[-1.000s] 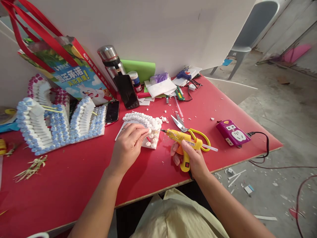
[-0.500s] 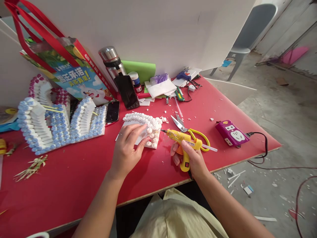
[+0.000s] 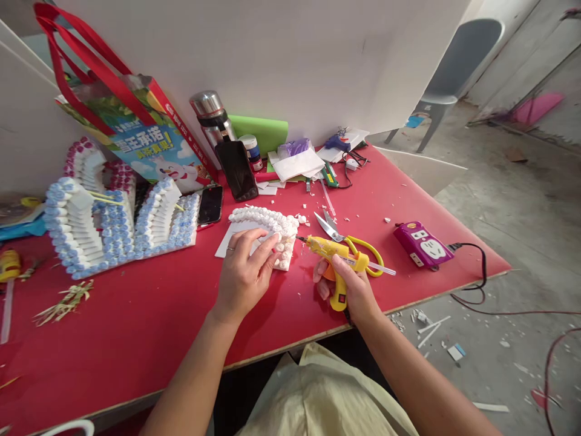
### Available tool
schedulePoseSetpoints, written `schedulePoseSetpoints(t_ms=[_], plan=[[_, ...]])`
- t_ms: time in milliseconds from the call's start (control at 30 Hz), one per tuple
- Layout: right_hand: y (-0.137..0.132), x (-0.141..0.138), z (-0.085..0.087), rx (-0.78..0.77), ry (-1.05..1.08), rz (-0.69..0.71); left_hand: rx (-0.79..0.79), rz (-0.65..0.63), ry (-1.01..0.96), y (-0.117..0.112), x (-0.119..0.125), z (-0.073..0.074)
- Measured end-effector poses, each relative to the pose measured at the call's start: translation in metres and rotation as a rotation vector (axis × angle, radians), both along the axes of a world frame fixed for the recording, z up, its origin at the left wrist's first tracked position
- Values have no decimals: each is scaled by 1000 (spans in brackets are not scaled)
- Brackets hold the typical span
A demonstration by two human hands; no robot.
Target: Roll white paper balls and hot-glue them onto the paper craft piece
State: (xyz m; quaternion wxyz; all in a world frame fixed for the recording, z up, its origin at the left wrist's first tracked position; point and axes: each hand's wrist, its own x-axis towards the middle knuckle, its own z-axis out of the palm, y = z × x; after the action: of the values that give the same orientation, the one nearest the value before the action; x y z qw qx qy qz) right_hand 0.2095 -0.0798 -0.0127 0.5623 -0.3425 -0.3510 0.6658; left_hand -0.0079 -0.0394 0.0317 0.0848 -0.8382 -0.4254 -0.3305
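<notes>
A white board piece [image 3: 230,237] lies on the red table, edged with rows of small white rosettes [image 3: 285,225]. Over its right part is my left hand [image 3: 245,269], bent fingers at the rosettes, thumb and forefinger a little apart; I make out nothing held between them. My right hand [image 3: 356,290] is closed around the handle of a yellow glue gun [image 3: 338,251]. Its nozzle points left, just beside the rosettes, and a clear glue stick [image 3: 382,268] sticks out of the back. Behind the gun lie scissors with yellow handles [image 3: 372,257], blades apart.
Blue-and-white rosette pieces [image 3: 86,230] stand left, before a printed bag [image 3: 145,133]. A thermos [image 3: 211,115], an upright phone [image 3: 236,169] and another phone [image 3: 210,204] are behind. A purple power socket [image 3: 422,245] sits near the table's right edge; white scraps litter the table.
My left hand has shifted slightly right over the rosettes, its fingertips nearer the piece's right edge. The glue gun in my right hand stays nearly in place. The view has moved slightly.
</notes>
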Motion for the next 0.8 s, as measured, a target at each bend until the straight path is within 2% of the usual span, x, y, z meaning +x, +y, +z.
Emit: schedulePoseSetpoints(t_ms=[167, 300, 400, 433, 500, 567, 667, 733, 800], plan=[[0, -1, 0, 2, 10, -9, -3, 1, -32, 0, -1, 2], [-3, 1, 2, -14, 40, -50, 47, 15, -120, -11, 4, 9], [-4, 11, 11, -12, 49, -119, 41, -102, -117, -25, 25, 8], [-4, 16, 15, -4, 42, -144, 12, -169, -53, -28, 36, 7], [-3, 28, 24, 14, 15, -199, -51, -207, 148, -27, 63, 2], [-1, 40, 32, 25, -13, -261, -129, -132, 330, -16, 93, 0], [-1, 54, 39, 37, -29, -336, -147, 41, 482, 17, 133, 0], [-2, 60, 40, 43, -24, -361, -195, 125, 574, 43, 150, 1], [-4, 64, 38, 43, -17, -368, -323, 183, 641, 65, 160, 1]])
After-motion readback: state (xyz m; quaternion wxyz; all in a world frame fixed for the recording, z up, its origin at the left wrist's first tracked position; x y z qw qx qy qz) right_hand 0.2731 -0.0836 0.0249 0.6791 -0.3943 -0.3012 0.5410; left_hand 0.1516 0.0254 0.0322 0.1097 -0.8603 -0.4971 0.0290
